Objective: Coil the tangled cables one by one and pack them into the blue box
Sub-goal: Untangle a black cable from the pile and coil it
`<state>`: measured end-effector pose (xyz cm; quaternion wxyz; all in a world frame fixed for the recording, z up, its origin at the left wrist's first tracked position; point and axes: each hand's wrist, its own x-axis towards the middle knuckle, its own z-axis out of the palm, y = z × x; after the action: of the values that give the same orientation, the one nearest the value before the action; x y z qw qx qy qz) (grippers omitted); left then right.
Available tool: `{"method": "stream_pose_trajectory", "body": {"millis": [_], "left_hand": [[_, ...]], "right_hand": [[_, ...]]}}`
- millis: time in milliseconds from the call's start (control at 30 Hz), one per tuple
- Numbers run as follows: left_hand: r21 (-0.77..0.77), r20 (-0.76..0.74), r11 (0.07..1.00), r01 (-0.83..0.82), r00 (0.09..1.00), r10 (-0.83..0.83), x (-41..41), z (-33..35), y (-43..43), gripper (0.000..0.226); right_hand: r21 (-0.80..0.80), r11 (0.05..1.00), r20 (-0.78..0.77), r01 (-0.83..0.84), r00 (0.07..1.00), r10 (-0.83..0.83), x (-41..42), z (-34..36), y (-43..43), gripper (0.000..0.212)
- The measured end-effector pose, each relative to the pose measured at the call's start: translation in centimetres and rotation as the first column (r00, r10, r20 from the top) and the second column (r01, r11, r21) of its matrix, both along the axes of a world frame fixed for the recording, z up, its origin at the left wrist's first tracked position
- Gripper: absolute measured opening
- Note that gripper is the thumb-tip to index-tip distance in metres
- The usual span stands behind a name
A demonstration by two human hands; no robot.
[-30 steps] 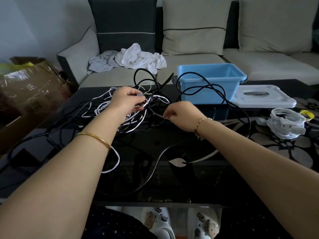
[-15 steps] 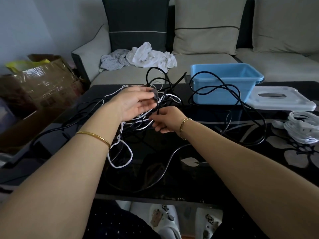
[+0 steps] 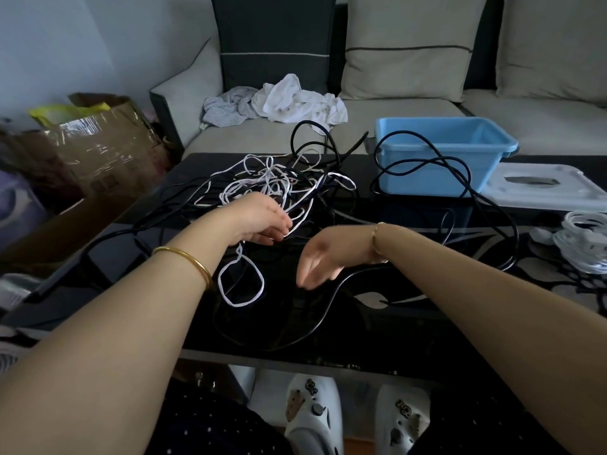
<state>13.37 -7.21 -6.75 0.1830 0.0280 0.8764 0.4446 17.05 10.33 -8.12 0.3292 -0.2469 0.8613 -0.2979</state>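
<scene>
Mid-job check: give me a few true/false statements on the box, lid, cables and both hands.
1. The blue box has its lid on. False: the white lid lies beside it on the table.
2. The right hand holds nothing. True.
3. A black cable loops across the box's front. True.
4. The coiled white bundle is packed in the box. False: it lies on the table, at the right edge.
5. The left hand grips white cable from the tangle. True.
</scene>
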Motion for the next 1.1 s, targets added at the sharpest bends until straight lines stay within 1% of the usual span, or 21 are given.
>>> {"method": "stream_pose_trajectory", "body": {"millis": [67, 133, 233, 367, 433, 500, 567, 600, 633, 667, 700, 733, 767, 800, 867, 900, 967, 1000, 1033, 1067, 1100], "left_hand": [[-0.026, 0.021, 0.999, 0.024, 0.999, -0.024, 0.2, -0.3, -0.2, 0.012], [-0.033, 0.025, 0.999, 0.041, 0.999, -0.04, 0.4, -0.4, 0.0, 0.012], [-0.021, 0.017, 0.998, 0.054, 0.998, -0.053, 0.4, -0.3, 0.7, 0.013], [-0.02, 0.018, 0.996, 0.087, 0.996, -0.087, 0.3, -0.1, 1.5, 0.013], [-0.013, 0.024, 0.995, 0.098, 0.995, -0.098, 0.4, 0.0, 1.8, 0.013], [-0.001, 0.036, 0.995, 0.105, 0.994, -0.105, 0.6, 0.0, 2.1, 0.014], [0.017, 0.075, 0.993, 0.114, 0.991, -0.115, 0.9, 0.1, 2.3, 0.018], [0.033, 0.107, 0.993, 0.117, 0.987, -0.12, 1.1, 0.2, 2.3, 0.024], [0.049, 0.147, 0.992, 0.117, 0.981, -0.123, 1.2, 0.2, 2.3, 0.033], [0.062, 0.188, 0.991, 0.121, 0.973, -0.131, 1.4, 0.3, 2.2, 0.044], [0.072, 0.222, 0.989, 0.132, 0.964, -0.145, 1.4, 0.3, 2.1, 0.054], [0.087, 0.244, 0.986, 0.144, 0.956, -0.161, 1.4, 0.3, 2.0, 0.063], [0.115, 0.248, 0.982, 0.147, 0.953, -0.171, 1.3, 0.3, 1.9, 0.068], [0.158, 0.237, 0.978, 0.136, 0.956, -0.172, 1.1, 0.2, 1.9, 0.069], [0.251, 0.167, 0.961, 0.118, 0.973, -0.163, 0.8, 0.2, 1.8, 0.062], [0.284, 0.128, 0.949, 0.133, 0.976, -0.175, 0.7, 0.2, 1.8, 0.053], [0.308, 0.07, 0.925, 0.224, 0.964, -0.257, 0.5, 0.1, 1.9, 0.032], [0.263, 0.043, 0.92, 0.29, 0.949, -0.312, 0.5, 0.1, 2.0, 0.021], [0.157, 0.008, 0.922, 0.354, 0.933, -0.36, 0.5, -0.1, 2.1, 0.012], [0.024, -0.035, 0.918, 0.396, 0.918, -0.395, 0.4, -0.1, 2.2, 0.007], [-0.091, -0.077, 0.908, 0.408, 0.906, -0.415, 0.3, -0.2, 2.3, 0.008]], "right_hand": [[0.16, 0.966, 0.014, -0.205, 0.979, 0.205, 1.3, 0.1, -1.0, 0.02], [0.28, 0.916, -0.002, -0.287, 0.954, 0.299, 2.0, -0.4, -1.3, 0.026], [0.345, 0.899, -0.094, -0.269, 0.943, 0.319, 2.2, -1.5, -0.8, 0.023], [0.387, 0.899, -0.271, -0.206, 0.906, 0.324, 2.3, -2.6, -0.2, 0.017], [0.361, 0.915, -0.316, -0.182, 0.899, 0.303, 2.1, -3.1, 0.4, 0.014], [0.289, 0.948, -0.349, -0.135, 0.907, 0.236, 1.7, -3.2, 1.2, 0.011], [0.118, 0.993, -0.366, -0.026, 0.928, 0.068, 1.2, -2.6, 2.6, 0.01], [0.008, 0.998, -0.365, 0.058, 0.93, -0.05, 1.0, -2.2, 3.3, 0.008], [-0.103, 0.982, -0.359, 0.155, 0.915, -0.182, 0.8, -1.8, 4.1, 0.004], [-0.221, 0.941, -0.349, 0.256, 0.88, -0.322, 0.5, -1.4, 4.8, 0.003], [-0.342, 0.87, -0.325, 0.355, 0.824, -0.464, 0.1, -1.2, 5.6, 0.006], [-0.468, 0.765, -0.27, 0.443, 0.752, -0.601, -0.2, -1.0, 6.3, 0.01], [-0.58, 0.63, -0.183, 0.516, 0.672, -0.718, -0.6, -0.9, 7.0, 0.013], [-0.66, 0.491, -0.083, 0.569, 0.594, -0.8, -0.9, -0.7, 7.7, 0.016], [-0.736, 0.263, 0.102, 0.624, 0.485, -0.868, -1.5, -0.5, 8.4, 0.021], [-0.76, 0.161, 0.191, 0.629, 0.455, -0.87, -1.7, -0.3, 8.6, 0.023], [-0.794, -0.012, 0.336, 0.608, 0.421, -0.842, -1.9, 0.2, 8.3, 0.026], [-0.796, -0.088, 0.396, 0.599, 0.405, -0.824, -2.1, 0.4, 8.1, 0.027], [-0.788, -0.156, 0.446, 0.595, 0.377, -0.812, -2.3, 0.6, 7.9, 0.028], [-0.773, -0.193, 0.468, 0.605, 0.337, -0.817, -2.5, 0.6, 7.8, 0.028], [-0.762, -0.169, 0.421, 0.625, 0.279, -0.863, -2.7, 0.6, 7.8, 0.027]]}}
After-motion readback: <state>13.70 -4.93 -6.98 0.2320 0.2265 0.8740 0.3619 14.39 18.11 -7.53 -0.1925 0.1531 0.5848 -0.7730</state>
